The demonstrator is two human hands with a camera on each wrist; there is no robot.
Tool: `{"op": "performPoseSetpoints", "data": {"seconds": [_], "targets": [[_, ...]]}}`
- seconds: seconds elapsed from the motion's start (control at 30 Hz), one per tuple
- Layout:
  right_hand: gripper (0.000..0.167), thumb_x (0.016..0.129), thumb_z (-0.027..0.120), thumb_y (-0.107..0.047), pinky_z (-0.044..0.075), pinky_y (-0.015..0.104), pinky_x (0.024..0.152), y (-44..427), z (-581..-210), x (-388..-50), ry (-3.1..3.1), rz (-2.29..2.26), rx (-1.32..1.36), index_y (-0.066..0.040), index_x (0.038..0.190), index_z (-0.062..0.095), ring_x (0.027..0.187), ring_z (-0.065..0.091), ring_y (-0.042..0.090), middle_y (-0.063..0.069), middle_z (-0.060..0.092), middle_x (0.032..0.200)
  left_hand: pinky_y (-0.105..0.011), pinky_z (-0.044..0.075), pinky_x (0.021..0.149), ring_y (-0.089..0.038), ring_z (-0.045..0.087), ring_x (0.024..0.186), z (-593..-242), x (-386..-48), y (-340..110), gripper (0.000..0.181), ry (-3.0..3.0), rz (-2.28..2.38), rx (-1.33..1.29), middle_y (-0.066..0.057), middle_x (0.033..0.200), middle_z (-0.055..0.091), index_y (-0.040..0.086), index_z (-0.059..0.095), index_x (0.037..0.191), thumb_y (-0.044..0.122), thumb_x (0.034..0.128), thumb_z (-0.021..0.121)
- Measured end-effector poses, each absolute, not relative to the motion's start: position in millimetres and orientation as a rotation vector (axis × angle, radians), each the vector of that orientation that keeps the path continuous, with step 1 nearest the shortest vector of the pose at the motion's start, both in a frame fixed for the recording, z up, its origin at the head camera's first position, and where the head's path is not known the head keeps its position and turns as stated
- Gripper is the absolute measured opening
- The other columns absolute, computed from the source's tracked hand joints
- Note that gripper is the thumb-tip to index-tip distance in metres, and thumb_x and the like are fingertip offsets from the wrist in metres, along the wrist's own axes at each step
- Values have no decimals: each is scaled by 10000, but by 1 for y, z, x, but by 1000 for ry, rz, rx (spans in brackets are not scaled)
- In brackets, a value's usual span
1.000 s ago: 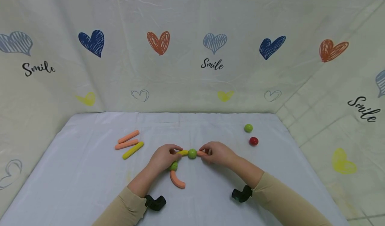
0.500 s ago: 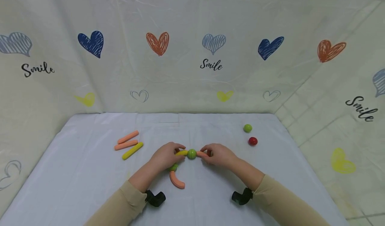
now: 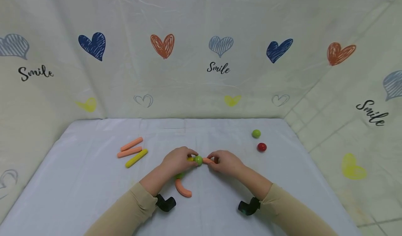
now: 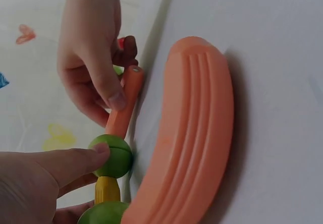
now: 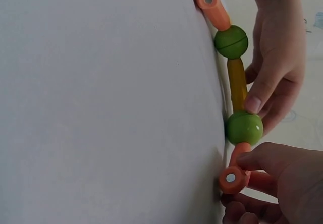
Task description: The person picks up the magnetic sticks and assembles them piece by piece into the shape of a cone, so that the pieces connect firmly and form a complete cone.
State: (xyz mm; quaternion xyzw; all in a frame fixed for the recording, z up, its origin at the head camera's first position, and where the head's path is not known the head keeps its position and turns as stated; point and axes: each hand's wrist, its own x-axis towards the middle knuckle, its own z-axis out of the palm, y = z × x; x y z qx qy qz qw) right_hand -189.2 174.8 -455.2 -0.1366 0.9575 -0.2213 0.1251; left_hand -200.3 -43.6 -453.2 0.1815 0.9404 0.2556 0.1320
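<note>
A chain of toy magnetic sticks and balls lies on the white cloth. My left hand (image 3: pixel 177 161) pinches the green ball (image 3: pixel 198 160) at the chain's right part, thumb on its near side in the left wrist view. My right hand (image 3: pixel 228 164) holds an orange magnetic stick (image 5: pixel 241 154) between thumb and fingers; its inner end meets that ball, and a silver disc shows at its free end. A yellow stick (image 5: pixel 236 82) joins the ball to a second green ball (image 5: pixel 231 42), partly hidden by my left hand in the head view. A curved orange stick (image 3: pixel 183 189) extends from it toward me.
Two straight orange sticks (image 3: pixel 129 152) and a yellow stick (image 3: pixel 136 158) lie on the left of the cloth. At the back right sit a loose green ball (image 3: pixel 256 133) and a red ball (image 3: pixel 261 147). A printed curtain (image 3: pixel 185 79) stands behind the table.
My left hand has slid right from the yellow stick onto the green ball. My right hand keeps hold of the orange stick in nearly the same place. The head view has shifted slightly.
</note>
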Motion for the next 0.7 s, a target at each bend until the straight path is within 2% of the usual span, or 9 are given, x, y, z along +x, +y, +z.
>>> {"op": "performPoseSetpoints", "data": {"seconds": [0.43,0.7], "targets": [[217,912,721,-327,429,297,569,164,-453,-194,2749,-721,-382,-214,1096,740,615,525,139,-46,590,686,-359,502,751,-159,613,908,-455,-194,-49,386,2763,758,421,-17,1068,668,237,687,1266,340,897,740],[200,916,720,-293,437,289,570,159,-454,-202,2736,-736,-403,-218,1101,739,606,529,133,-52,598,688,-354,500,743,-151,585,868,-457,-189,-54,390,2759,824,316,-24,1069,647,224,683,1259,344,893,746]]}}
